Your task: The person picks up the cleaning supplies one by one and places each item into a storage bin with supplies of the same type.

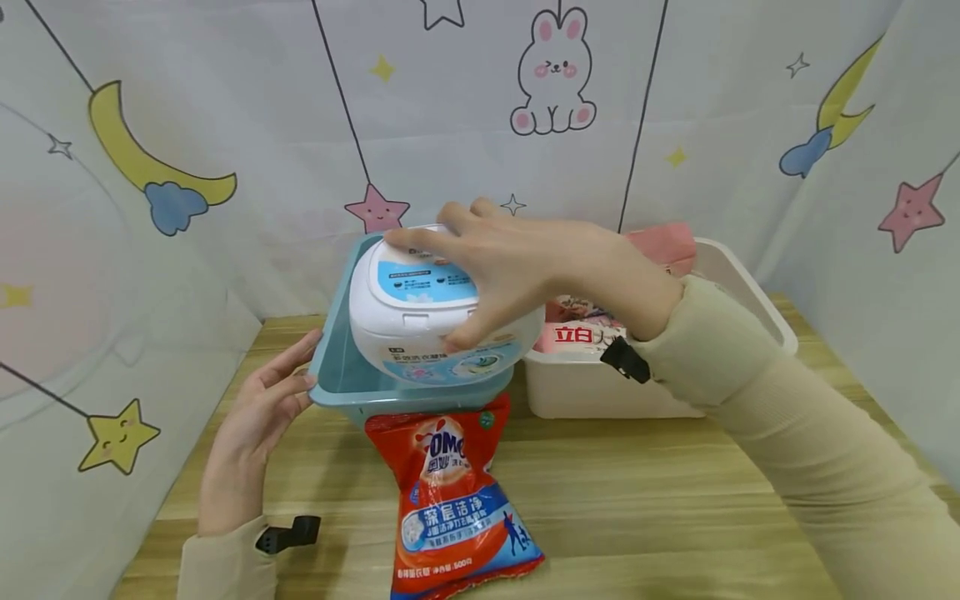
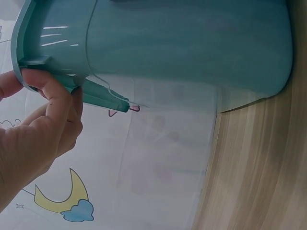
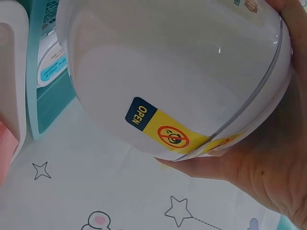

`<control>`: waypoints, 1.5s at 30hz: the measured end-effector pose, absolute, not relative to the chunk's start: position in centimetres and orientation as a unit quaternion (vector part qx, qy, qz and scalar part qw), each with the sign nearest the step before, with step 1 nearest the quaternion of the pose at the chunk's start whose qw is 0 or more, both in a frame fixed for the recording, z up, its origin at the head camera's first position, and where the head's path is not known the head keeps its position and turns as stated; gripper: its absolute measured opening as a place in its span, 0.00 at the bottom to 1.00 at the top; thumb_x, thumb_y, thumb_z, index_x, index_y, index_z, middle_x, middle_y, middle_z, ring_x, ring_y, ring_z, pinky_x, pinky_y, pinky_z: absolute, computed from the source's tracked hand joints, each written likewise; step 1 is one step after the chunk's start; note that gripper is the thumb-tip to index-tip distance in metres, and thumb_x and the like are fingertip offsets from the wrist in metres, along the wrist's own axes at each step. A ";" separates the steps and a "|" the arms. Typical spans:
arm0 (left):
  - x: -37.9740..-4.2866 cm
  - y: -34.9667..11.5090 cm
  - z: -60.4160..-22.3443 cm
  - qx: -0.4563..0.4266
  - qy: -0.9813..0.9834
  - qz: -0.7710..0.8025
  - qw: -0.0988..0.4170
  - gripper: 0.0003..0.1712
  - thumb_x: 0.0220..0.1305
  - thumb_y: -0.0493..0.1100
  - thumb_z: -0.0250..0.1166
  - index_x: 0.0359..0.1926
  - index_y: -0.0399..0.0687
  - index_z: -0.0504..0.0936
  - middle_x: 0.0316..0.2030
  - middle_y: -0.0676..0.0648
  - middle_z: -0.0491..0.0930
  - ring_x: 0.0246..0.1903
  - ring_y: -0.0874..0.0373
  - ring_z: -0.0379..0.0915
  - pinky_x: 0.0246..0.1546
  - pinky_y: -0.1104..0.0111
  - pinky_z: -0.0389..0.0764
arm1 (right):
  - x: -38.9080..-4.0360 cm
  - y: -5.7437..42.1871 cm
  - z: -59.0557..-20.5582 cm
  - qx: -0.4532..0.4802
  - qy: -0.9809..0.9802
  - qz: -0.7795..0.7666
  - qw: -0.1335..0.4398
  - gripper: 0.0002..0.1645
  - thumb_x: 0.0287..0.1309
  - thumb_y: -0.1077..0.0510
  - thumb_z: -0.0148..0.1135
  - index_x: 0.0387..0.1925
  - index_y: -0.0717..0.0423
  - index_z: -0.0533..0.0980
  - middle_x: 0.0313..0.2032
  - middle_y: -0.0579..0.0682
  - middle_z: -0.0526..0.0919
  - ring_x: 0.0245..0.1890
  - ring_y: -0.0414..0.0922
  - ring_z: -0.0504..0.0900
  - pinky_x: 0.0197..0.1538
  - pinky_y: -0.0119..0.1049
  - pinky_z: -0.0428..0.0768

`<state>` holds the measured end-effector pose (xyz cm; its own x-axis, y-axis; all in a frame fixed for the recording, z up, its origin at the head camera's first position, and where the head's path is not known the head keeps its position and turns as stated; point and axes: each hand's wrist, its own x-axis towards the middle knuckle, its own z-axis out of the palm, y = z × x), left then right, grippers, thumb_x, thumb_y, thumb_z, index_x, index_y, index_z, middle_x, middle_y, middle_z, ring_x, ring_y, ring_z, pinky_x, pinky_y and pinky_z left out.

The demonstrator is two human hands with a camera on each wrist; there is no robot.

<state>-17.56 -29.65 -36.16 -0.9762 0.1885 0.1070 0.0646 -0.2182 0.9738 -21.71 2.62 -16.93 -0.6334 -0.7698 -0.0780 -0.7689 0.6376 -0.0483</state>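
Observation:
My right hand (image 1: 510, 267) grips a white tub of laundry pods (image 1: 442, 333) by its lid, fingers over the top and thumb on the near side. The tub is tilted above the mouth of a teal bin (image 1: 341, 400). An OPEN sticker (image 3: 158, 127) shows on the tub in the right wrist view. With thumb and fingers, my left hand (image 1: 262, 408) pinches the bin's left rim; the left wrist view shows this hand (image 2: 43, 120) at the rim too. Inside the bin, a white item with a blue label (image 3: 53, 67) is partly hidden by the tub.
A red OMO detergent bag (image 1: 453, 508) lies on the wood-grain table (image 1: 637, 508), against the bin's front. To the right stands a white bin (image 1: 600, 387) holding pink packages (image 1: 581, 336). A patterned cloth (image 1: 285, 125) hangs behind and at the sides.

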 end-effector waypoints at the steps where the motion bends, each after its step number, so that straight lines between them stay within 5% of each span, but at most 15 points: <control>1: -17.5 -29.6 -36.1 0.101 0.624 0.774 0.040 0.32 0.66 0.26 0.52 0.70 0.45 0.63 0.54 0.51 0.70 0.47 0.62 0.77 0.44 0.72 0.82 | -21.8 2.5 -17.0 -0.425 0.904 -0.002 0.046 0.62 0.43 0.26 0.63 0.74 0.28 0.41 0.66 0.50 0.60 0.58 0.49 0.61 0.56 0.48 0.74; 45: -17.5 -29.5 -36.1 0.087 0.635 0.767 0.034 0.33 0.66 0.27 0.53 0.71 0.41 0.60 0.53 0.51 0.70 0.48 0.61 0.77 0.44 0.72 0.82 | -25.5 -1.7 -21.5 -0.417 0.904 -0.010 0.091 0.59 0.45 0.27 0.62 0.74 0.26 0.41 0.65 0.50 0.58 0.60 0.51 0.58 0.57 0.49 0.72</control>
<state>-17.53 -29.52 -36.12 -0.9825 0.1628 0.0910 0.0590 -0.1915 0.9797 -25.49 -1.65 -21.46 -0.6358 -0.7558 -0.1569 -0.7523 0.6522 -0.0934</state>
